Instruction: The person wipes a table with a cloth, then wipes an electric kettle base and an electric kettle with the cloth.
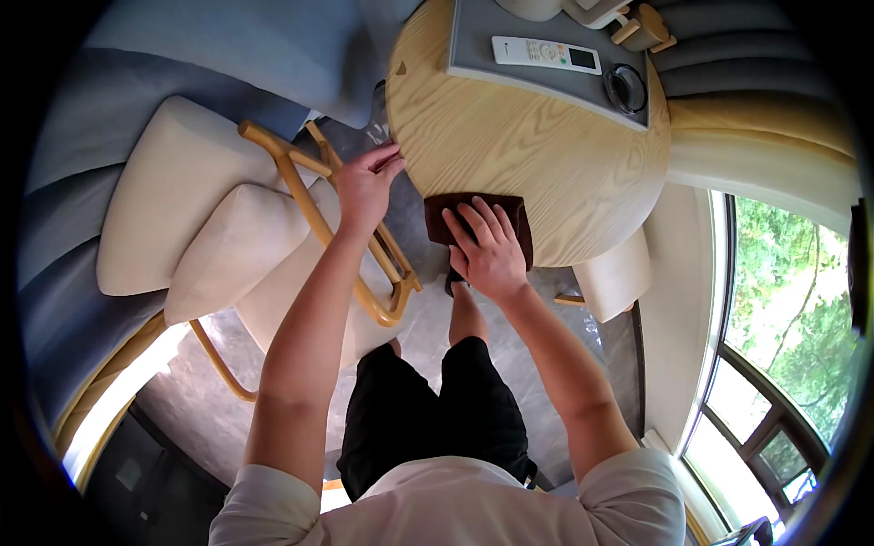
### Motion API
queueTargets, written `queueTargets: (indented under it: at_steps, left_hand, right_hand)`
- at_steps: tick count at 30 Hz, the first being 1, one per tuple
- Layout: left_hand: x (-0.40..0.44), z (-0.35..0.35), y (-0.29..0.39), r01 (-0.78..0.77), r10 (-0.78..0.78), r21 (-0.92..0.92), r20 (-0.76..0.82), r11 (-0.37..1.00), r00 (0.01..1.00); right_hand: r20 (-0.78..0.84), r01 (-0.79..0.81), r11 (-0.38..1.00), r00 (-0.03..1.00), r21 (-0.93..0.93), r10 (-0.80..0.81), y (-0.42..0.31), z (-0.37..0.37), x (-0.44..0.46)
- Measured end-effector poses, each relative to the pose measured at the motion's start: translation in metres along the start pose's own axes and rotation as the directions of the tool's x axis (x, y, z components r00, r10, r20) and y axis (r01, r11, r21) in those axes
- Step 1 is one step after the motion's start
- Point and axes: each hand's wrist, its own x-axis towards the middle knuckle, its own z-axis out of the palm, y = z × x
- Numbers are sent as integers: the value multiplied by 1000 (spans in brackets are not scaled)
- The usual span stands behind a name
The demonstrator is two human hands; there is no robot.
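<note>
Beneath the spread, unclenched fingers (474, 220) of the right hand (492, 259), a dark brown cloth (441, 223) lies on the near edge of the round wooden surface (519, 136), partly overhanging. The left hand (367, 189) bunches its fingers at the rim; I cannot tell whether they grip it. Even palm pressure looks best, with the cloth flat and clear of the white remote control (537, 53) on the grey tray (472, 45).

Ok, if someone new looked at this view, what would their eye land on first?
Probably the round wooden table at upper centre, with the right hand resting on a dark brown cloth at its near edge. After that, likely the bright window on the right and the white remote control near the top.
</note>
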Motion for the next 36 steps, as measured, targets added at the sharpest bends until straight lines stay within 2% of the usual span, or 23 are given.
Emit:
queueTargets:
  at_steps: [2, 5, 8, 14, 17, 20, 23, 26, 29, 32, 35, 36]
  left_hand:
    - [0, 1, 0, -53, 54, 18, -25, 998, 998]
    - [0, 0, 4, -17, 18, 39, -16, 999, 1000]
    - [0, -2, 13, 0, 1, 169, -6, 986, 1000]
    - [8, -5, 10, 40, -39, 78, -11, 996, 999]
    - [17, -13, 10, 78, -78, 0, 44, 997, 996]
    - [16, -11, 14, 67, -68, 18, 9, 998, 998]
    - [11, -11, 26, 28, -25, 197, -14, 980, 1000]
    - [16, -12, 15, 113, -114, 91, 4, 989, 993]
    - [17, -12, 10, 122, -121, -44, 29, 992, 992]
    - [18, -13, 7, 56, -55, -29, 27, 998, 998]
    - [13, -13, 24, 82, -85, 146, 14, 986, 996]
    - [13, -13, 26, 95, -97, 150, 10, 984, 995]
  right_hand:
    - [8, -8, 1000, 1000, 19, 8, -1, -2, 9]
    - [20, -20, 998, 1000, 51, 19, -1, -5, 26]
    - [11, -10, 998, 1000, 65, 10, 2, -4, 47]
    - [-55, 41, 994, 998, 103, -35, 13, 4, 85]
    - [-78, 39, 994, 996, 102, -31, 16, 6, 104]
    - [-79, 29, 994, 997, 104, -20, 17, 6, 121]
    - [-80, 30, 995, 997, 95, -23, 20, 10, 138]
    - [-97, 52, 997, 994, 55, -46, 26, 14, 151]
    - [-119, 56, 998, 991, 24, -52, 29, 21, 164]
    - [-121, 45, 999, 992, -1, -45, 31, 26, 180]
    - [-143, 9, 1000, 990, -16, -12, 28, 34, 196]
    - [-154, -10, 1000, 988, -24, 6, 26, 37, 199]
